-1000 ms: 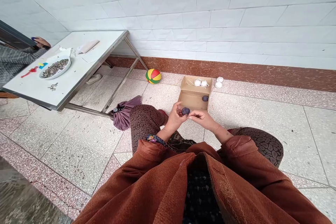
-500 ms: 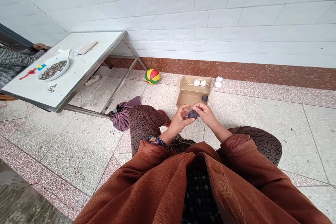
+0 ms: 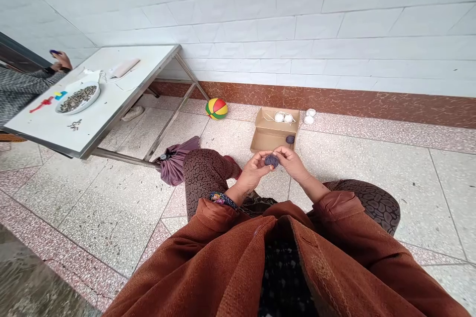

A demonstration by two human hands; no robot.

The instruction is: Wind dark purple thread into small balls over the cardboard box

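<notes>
A person in a rust-brown coat sits on the speckled tile floor [image 3: 372, 158] beside a white counter [image 3: 111, 104]. Ahead lies an open cardboard box [image 3: 268, 139] holding white yarn balls [image 3: 283, 118] and a purple one [image 3: 290, 139]. The left hand [image 3: 254, 171] and right hand [image 3: 293, 161] meet over the knees, each grip closed on a small dark purple yarn ball [image 3: 271, 160] pinched between their fingertips.
</notes>
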